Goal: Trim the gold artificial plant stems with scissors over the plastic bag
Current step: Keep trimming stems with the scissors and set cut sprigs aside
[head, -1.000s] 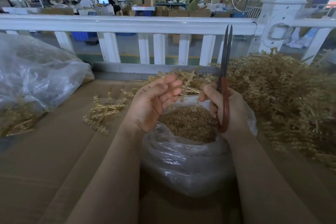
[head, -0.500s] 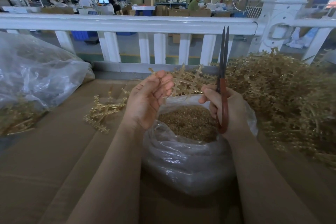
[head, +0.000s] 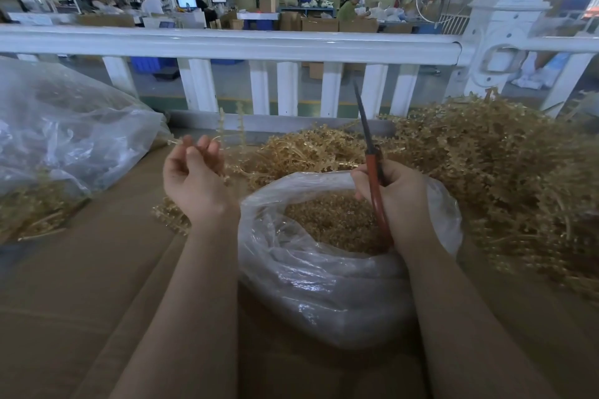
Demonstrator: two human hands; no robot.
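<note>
At the centre of the frame sits an open clear plastic bag (head: 324, 285), its mouth rolled back and its inside filled with fine gold clippings (head: 330, 220); it rests on a brown cardboard-covered work surface (head: 81, 285) that fills the lower half of the frame. The right hand (head: 395, 201), at centre right over the far rim of the bag, has its fingers curled round the red handles of a pair of long, narrow-bladed scissors (head: 372, 172); the dark blades lie together and point up and slightly left, toward the white railing (head: 227, 44) that crosses the upper part of the frame. The left hand (head: 194, 178), left of centre and to the left of the bag rather than over it, pinches a thin gold artificial plant stem (head: 223, 126) between fingertips and thumb; the stem's beaded sprigs stand upright above the fingers, blurred. The two hands are well apart, and the scissors do not touch the stem. A large heap of gold artificial plant stems (head: 486, 172) fills the right side and runs behind the bag; a few loose gold sprigs (head: 170, 217) lie on the cardboard just under the left wrist. At the left edge lies a second, larger clear plastic bag (head: 64, 139) with gold stems showing through its lower part. Beyond the railing, in the upper frame, is a workshop floor with cardboard boxes and seated people.
</note>
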